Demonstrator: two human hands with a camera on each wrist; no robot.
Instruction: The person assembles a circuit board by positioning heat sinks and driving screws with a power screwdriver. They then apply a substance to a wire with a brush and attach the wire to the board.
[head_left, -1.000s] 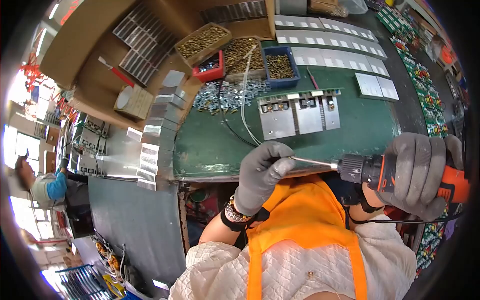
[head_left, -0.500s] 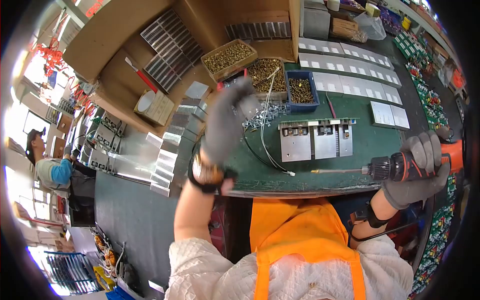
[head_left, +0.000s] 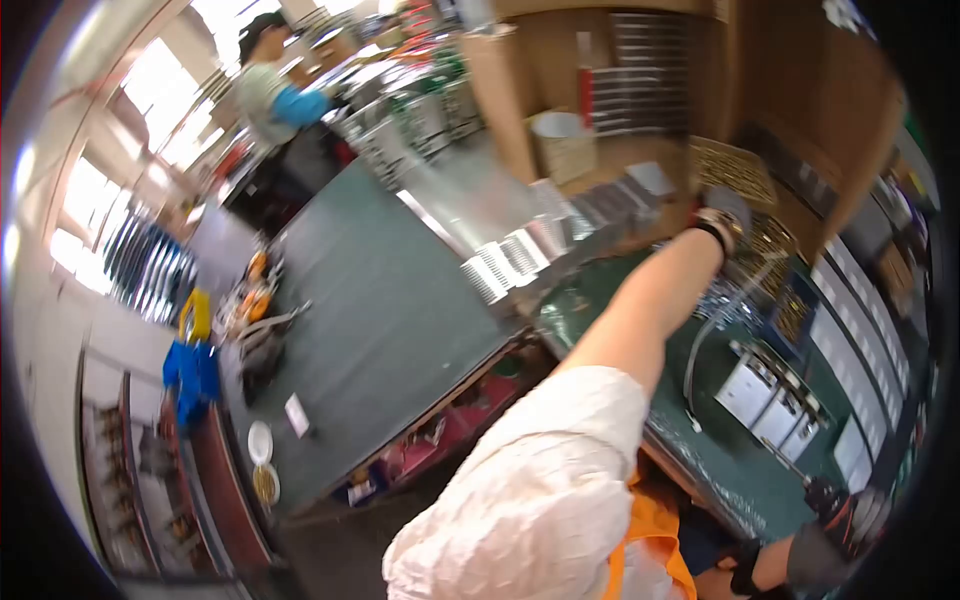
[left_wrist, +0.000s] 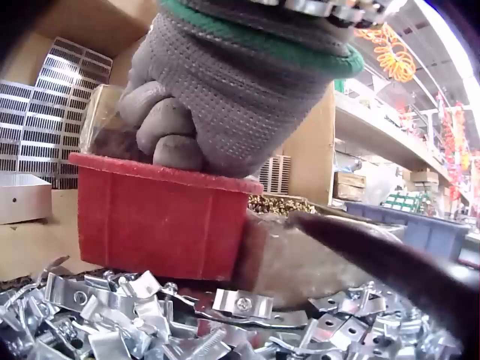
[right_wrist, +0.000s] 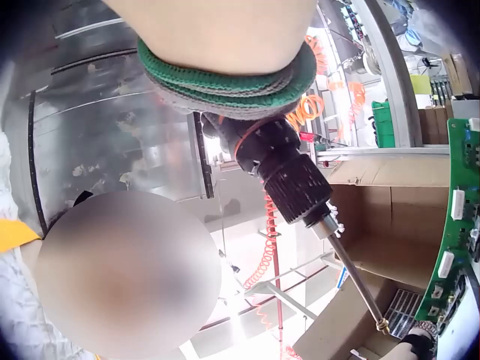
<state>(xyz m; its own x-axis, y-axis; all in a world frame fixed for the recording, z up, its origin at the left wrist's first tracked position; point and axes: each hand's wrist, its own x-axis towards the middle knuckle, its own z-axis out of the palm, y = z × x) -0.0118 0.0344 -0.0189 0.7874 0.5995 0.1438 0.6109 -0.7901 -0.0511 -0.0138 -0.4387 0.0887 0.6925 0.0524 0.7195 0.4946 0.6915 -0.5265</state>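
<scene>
My gloved left hand (head_left: 728, 210) reaches to the back of the bench. In the left wrist view that hand (left_wrist: 217, 97) is bent over the rim of a red bin (left_wrist: 161, 217), its fingertips hidden inside. Loose metal clips (left_wrist: 247, 304) lie in front of the bin. Down at the right, my right hand (head_left: 868, 518) grips a power screwdriver (head_left: 828, 498); a small brass-coloured piece (right_wrist: 383, 326) sits at its bit's tip. Heatsinks with a circuit board (head_left: 765, 395) lie on the green bench, beyond the bit.
Boxes of brass screws (head_left: 735, 172) and a blue bin (head_left: 792, 312) stand near my left hand. A cardboard box (head_left: 500, 100) rises behind. A white cable (head_left: 690, 380) crosses the bench. Another person (head_left: 270, 95) works at the far left.
The head view has swung left. My left hand has gone from the bit's tip to the red bin. The right hand still grips the screwdriver, which has moved away from it.
</scene>
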